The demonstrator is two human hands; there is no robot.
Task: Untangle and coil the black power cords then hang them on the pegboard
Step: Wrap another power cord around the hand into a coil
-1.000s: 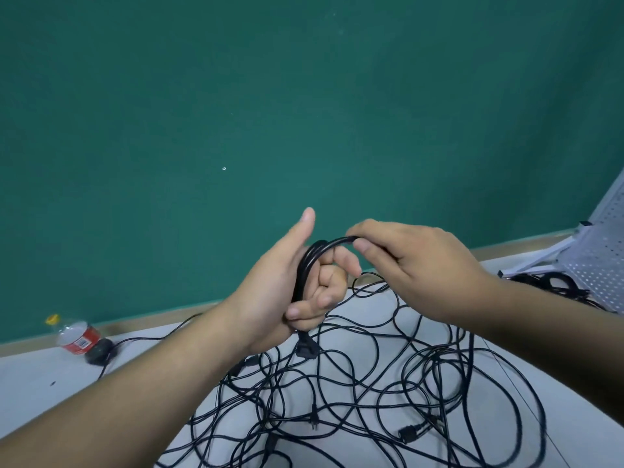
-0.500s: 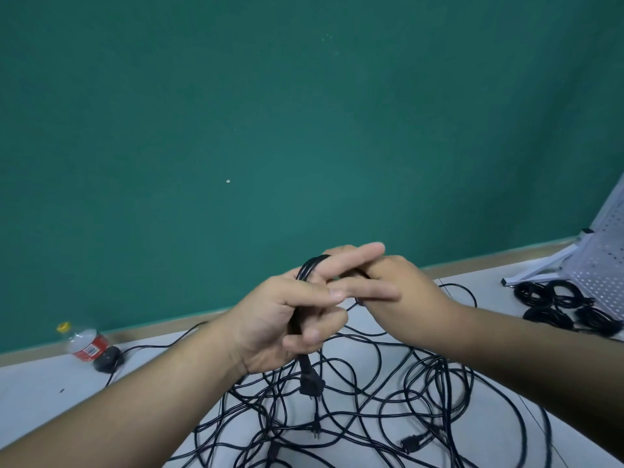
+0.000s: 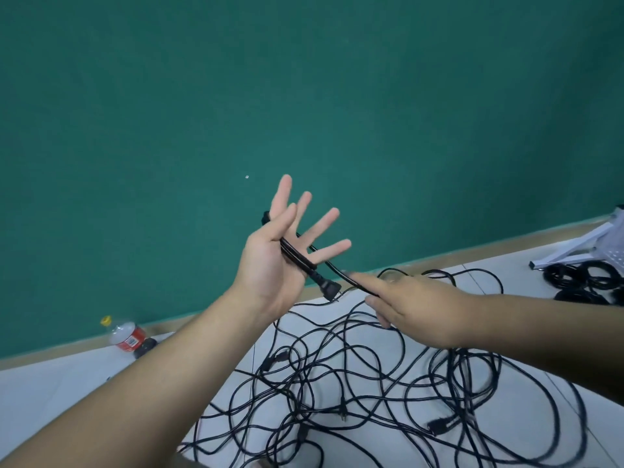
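Lower centre and lower right of frame: tangle of black power cords [image 3: 304,393], loose and overlapping on a white surface [image 3: 67,400], uncoiled. Several plugs among the loops, one plug [image 3: 439,427] toward the lower right.

Lower left, rising toward centre: bare left forearm, ending in the left hand [image 3: 270,265] just left of centre. Palm turned up and toward the camera, fingers [image 3: 329,216] straight and fanned apart, released rather than clenched. Single black cord [image 3: 297,256] laid slantwise across the palm under the straight thumb, doubled there into two strands side by side. One bend showing past the fingers at the upper left of the hand; the cord's end plug [image 3: 326,289] hanging off the heel of the palm, above the tangle.

Right of centre: right hand [image 3: 418,309], back toward the camera, motion-blurred. Fingers stretched out leftward, none seen curled. One strand from the left palm slanting down to meet the index finger [image 3: 363,282] and vanishing beneath it; thumb hidden.

Left edge, further back: plastic bottle [image 3: 126,337] with red label and yellow cap, lying on its side against the wall's foot.

Far right edge: coiled black cords [image 3: 580,282] in a heap on the surface, just beside the foot of a white pegboard [image 3: 614,255], only partly in frame.

Background: wooden strip [image 3: 472,248] along the base of a plain green wall [image 3: 304,96] filling the upper frame.
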